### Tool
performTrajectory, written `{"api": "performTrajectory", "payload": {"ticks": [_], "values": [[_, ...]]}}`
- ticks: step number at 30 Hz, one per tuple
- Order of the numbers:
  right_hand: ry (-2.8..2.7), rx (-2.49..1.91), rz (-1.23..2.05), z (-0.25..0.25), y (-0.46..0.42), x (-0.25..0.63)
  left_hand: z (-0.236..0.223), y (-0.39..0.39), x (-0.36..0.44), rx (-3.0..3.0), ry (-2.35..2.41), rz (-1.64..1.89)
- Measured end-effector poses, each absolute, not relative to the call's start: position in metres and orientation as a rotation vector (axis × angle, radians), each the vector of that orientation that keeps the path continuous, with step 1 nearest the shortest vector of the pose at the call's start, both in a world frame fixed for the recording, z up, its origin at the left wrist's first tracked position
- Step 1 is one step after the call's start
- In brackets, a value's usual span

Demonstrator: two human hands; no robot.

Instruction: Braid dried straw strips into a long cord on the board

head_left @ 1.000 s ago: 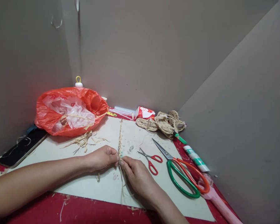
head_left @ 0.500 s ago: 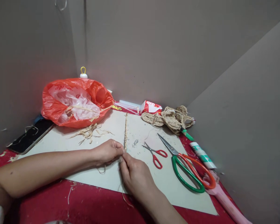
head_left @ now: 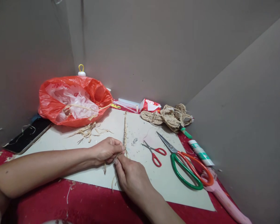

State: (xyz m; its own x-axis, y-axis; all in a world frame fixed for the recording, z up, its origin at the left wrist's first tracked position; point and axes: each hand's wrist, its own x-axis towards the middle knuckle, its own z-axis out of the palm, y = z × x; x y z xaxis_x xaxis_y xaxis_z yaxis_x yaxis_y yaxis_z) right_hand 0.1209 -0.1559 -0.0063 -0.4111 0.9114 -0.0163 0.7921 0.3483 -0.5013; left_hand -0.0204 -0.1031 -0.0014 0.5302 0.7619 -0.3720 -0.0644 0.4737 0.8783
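A thin straw-coloured braid [head_left: 125, 129] runs away from me down the pale board [head_left: 88, 174]. At its near end my left hand [head_left: 110, 150] pinches it between thumb and fingers. Close beside, my right hand [head_left: 132, 174] is closed on loose straw strands of the same braid, a little nearer to me. Strand ends hang below both hands. The fingertips hide how the strands cross. Right of the hands lie small red-handled scissors [head_left: 154, 152] and large scissors with green and orange handles [head_left: 177, 158].
A red plastic bag [head_left: 46, 105] stands back left, with loose straw strips [head_left: 88, 130] before it and a phone [head_left: 29, 135] beside it. Twine bundles [head_left: 169, 116], a red tissue pack [head_left: 150, 105], a white-green tube [head_left: 200, 152] and a pink tool [head_left: 226, 199] line the right. Grey walls enclose the table.
The view has tilted and shifted, so things sit higher. My right hand has drawn slightly left and towards me with the strands, while my left hand stays at the braid's near end.
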Motion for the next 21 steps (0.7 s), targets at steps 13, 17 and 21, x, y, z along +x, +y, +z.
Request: {"api": "performTrajectory", "payload": {"ticks": [13,17,21], "values": [[-1.861,-1.222,2.024,0.03,-0.152,0.15,-0.007,-0.103,-0.027,0.901,0.793,0.611],[-1.936,-1.167,2.069,0.039,-0.154,0.171,-0.009,-0.104,-0.026,0.901,0.802,0.639],[-2.064,-0.969,1.893,0.055,-0.164,0.202,-0.009,-0.106,-0.027,0.939,0.827,0.682]]}}
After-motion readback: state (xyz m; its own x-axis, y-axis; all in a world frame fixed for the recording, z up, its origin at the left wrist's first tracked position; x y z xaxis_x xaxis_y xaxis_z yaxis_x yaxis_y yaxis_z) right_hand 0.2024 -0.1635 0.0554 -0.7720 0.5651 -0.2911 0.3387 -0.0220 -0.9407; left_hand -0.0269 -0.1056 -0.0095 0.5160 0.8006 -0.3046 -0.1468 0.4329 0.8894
